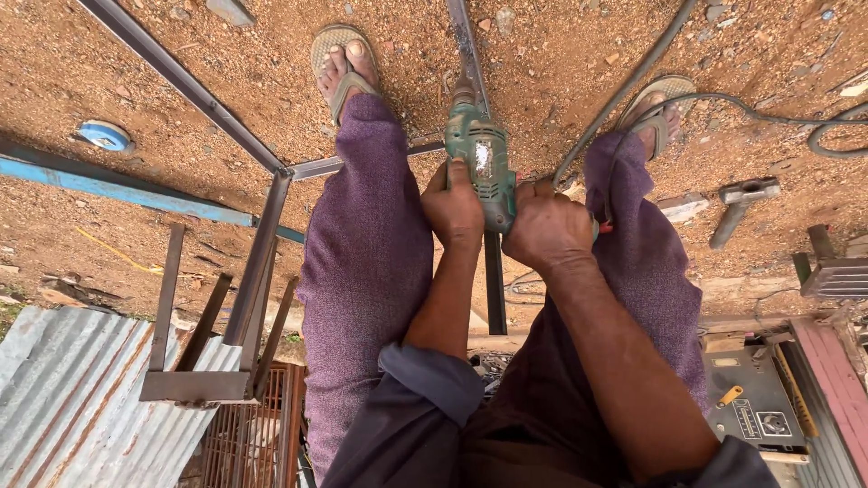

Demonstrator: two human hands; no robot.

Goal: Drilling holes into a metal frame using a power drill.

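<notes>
Head view: both hands clasp a green electric drill [481, 167] pointed down at a grey steel frame [271, 194] on the gravel ground [561, 63]. Left hand [453, 208] wraps the body; right hand [548, 228] is closed round the handle, between the person's legs.

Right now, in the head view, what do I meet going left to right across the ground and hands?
Blue round disc → left hand → green power drill → right hand → hammer.
</notes>
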